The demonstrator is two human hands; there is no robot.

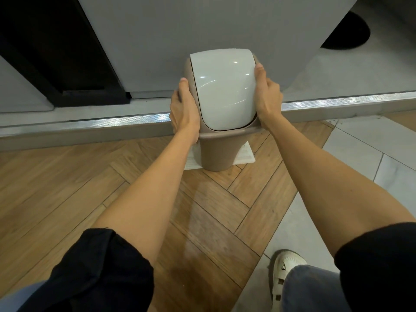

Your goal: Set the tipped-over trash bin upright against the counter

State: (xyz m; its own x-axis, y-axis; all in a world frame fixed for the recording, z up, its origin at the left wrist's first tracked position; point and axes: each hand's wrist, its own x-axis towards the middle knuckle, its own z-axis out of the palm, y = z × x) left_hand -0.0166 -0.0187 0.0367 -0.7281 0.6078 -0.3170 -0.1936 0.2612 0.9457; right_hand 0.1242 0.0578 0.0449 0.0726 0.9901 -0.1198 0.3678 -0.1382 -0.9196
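Note:
A small taupe trash bin [215, 154] with a pale grey swing lid [222, 91] stands upright on the wooden floor, its base on a white sheet of paper [244, 155]. Its top lies close to the grey counter panel [180, 41] behind it. My left hand [183, 109] grips the bin's left rim, thumb up along the side. My right hand [267, 95] grips the right rim, thumb against the lid's edge.
A raised grey step with a metal strip [90, 122] runs across in front of the counter. A dark recess [56, 52] lies at left. Herringbone wood floor meets pale tiles [371, 149] at right. My shoe [286, 273] is at lower right.

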